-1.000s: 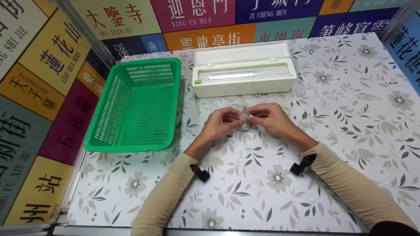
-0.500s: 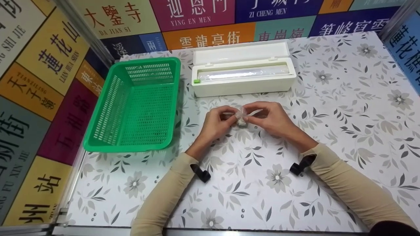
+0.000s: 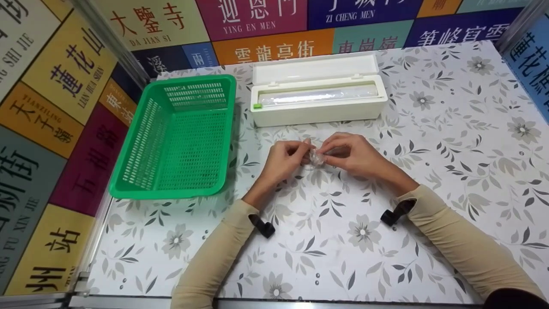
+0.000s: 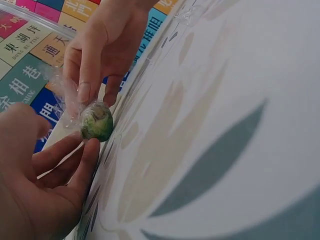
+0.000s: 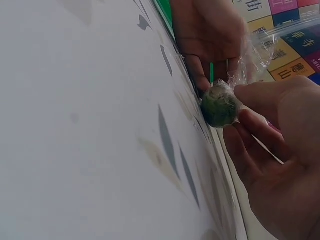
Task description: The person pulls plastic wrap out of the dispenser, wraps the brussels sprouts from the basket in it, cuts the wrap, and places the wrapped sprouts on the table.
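Between the two hands is a small round green thing wrapped in clear plastic film (image 3: 316, 159), on or just above the table. Its green skin shows through the film (image 4: 97, 121), and loose film sticks out from its top. My right hand (image 3: 358, 155) pinches the wrapped thing, thumb on the gathered film and fingertips against its side. My left hand (image 3: 282, 161) touches it from the other side with its fingertips. In the left wrist view the left thumb stands raised, apart from the thing. The right wrist view also shows the green side (image 5: 219, 107) under the film.
A green plastic basket (image 3: 233, 128) stands at the left of the flower-patterned table (image 3: 317, 266). Behind the hands is a white cling film box (image 3: 319, 115), lid up, a roll of film (image 3: 321, 95) inside. Printed panels (image 3: 261, 19) wall the back and sides.
The film standing up from the thing has been drawn down and gathered close. The left thumb has lifted off the thing. The thing has shifted slightly left; basket and box have stayed put.
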Demonstrator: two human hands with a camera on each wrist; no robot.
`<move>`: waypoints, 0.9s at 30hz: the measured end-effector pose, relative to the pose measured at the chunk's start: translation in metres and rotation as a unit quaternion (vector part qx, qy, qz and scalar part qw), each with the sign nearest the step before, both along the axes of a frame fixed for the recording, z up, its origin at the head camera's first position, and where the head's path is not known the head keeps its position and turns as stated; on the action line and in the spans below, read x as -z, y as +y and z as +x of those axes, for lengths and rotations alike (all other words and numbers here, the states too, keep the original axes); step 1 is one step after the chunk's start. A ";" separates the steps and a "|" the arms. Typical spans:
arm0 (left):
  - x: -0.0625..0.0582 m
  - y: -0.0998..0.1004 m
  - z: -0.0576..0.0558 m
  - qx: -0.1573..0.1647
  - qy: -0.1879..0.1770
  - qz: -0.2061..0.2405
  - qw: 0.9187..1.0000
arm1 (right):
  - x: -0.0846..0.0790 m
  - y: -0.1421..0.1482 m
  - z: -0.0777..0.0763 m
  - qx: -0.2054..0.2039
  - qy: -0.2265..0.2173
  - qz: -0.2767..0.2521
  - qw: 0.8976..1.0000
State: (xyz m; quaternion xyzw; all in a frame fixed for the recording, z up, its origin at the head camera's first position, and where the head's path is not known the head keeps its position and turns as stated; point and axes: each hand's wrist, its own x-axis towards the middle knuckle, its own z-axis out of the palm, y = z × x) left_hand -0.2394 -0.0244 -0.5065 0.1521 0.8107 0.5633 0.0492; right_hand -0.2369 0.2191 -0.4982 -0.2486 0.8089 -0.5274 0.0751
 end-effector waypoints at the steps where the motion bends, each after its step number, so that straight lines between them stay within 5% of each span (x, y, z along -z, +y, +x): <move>1: 0.000 0.000 0.000 0.002 0.003 -0.001 1.000 | 0.000 0.001 0.000 -0.001 0.003 0.004 1.000; 8: 0.000 0.001 0.001 -0.004 0.074 -0.030 0.997 | -0.003 0.002 0.000 0.025 0.001 0.015 1.000; 13: -0.005 0.004 0.005 -0.016 0.093 -0.061 0.994 | -0.001 0.000 -0.002 0.056 -0.022 0.006 0.998; 19: -0.005 0.002 0.004 0.025 0.098 -0.107 0.989 | -0.001 0.006 -0.004 0.064 -0.029 0.017 0.997; 27: -0.005 0.005 0.006 0.032 0.119 -0.074 0.990 | -0.004 0.009 -0.006 0.065 -0.006 0.043 0.997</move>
